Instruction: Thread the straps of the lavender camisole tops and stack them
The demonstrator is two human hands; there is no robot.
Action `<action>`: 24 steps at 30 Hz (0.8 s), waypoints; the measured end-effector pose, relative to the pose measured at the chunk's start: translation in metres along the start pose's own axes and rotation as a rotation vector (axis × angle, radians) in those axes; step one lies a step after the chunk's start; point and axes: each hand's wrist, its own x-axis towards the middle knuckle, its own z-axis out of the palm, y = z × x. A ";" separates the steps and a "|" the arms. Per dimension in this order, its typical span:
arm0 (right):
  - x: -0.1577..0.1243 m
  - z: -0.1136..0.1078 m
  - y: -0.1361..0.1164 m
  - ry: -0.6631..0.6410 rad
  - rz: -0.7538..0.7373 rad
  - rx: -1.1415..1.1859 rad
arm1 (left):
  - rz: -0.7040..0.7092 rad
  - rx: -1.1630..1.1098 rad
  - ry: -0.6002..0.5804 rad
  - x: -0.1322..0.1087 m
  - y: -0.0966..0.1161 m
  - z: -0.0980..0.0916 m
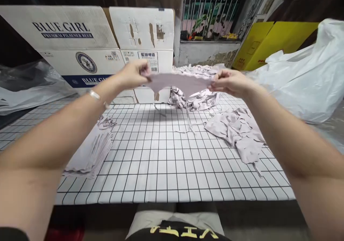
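Observation:
Between my two raised hands a pale mauve fabric piece (185, 83) is stretched out above the table, with thin strings hanging below it. My left hand (137, 72) pinches its left end, and my right hand (228, 81) pinches the right end. Under my left forearm lies a neat stack of the same fabric pieces (91, 149), partly hidden by the arm. A loose, crumpled pile of fabric pieces (236, 130) is spread near my right forearm. Behind the held piece stands a larger heap of this fabric (199, 101).
The table (161, 169) has a white cloth with a black grid. A white cardboard box (88, 40) stands at the back left. White plastic bags (301, 80) bulge at the right, before a yellow box (258, 44); another plastic bag (34, 83) lies left. A barred window (209, 11) is behind.

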 end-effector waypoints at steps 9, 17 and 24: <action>-0.212 0.064 0.165 -0.109 -0.081 -0.536 | 0.214 0.063 -0.441 -0.273 -0.002 0.130; -0.255 0.084 0.145 -0.235 -0.211 -0.715 | -0.080 -0.091 -0.472 -0.290 0.012 0.102; -0.227 0.185 0.152 -0.540 -0.461 -0.835 | -0.483 0.335 -0.170 -0.182 -0.031 0.156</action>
